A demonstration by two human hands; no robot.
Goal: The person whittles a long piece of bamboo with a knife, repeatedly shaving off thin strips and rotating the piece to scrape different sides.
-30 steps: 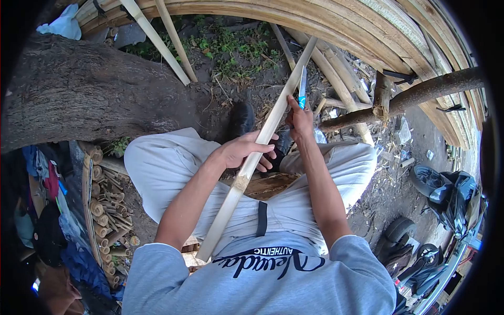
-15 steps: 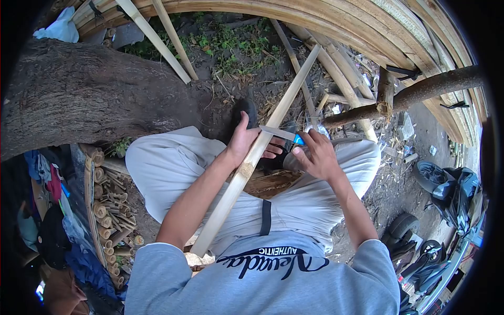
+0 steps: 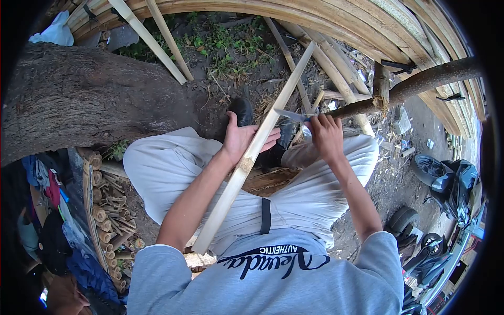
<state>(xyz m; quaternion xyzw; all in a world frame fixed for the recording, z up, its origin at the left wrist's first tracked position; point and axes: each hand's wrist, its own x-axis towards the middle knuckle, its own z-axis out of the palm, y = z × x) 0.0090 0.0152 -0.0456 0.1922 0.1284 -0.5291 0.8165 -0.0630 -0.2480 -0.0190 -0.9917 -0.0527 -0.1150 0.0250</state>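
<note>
Since the earlier frame, my right hand (image 3: 326, 137) has moved outward, carrying the knife (image 3: 293, 115) farther along the wooden strip (image 3: 265, 129); the blade lay across the wood and now only its tip meets the edge. My right fingers are closed round the knife's handle. My left hand (image 3: 242, 143) is open, thumb raised, with the strip crossing over its fingers. From that left grip the strip runs out to its far end beyond both hands and back over the trousers (image 3: 168, 165), past a rough joint just on the near side of the palm. Nearer me than both grips, the grey shirt (image 3: 294, 283) reads "AUTHENTIC" and, in script, "Nevada", its last part unclear. Right of the knife grip lies a branch (image 3: 420, 86); left of the open hand lies a thick trunk (image 3: 89, 100). Beyond both hands are long stacked slats (image 3: 336, 23).
</note>
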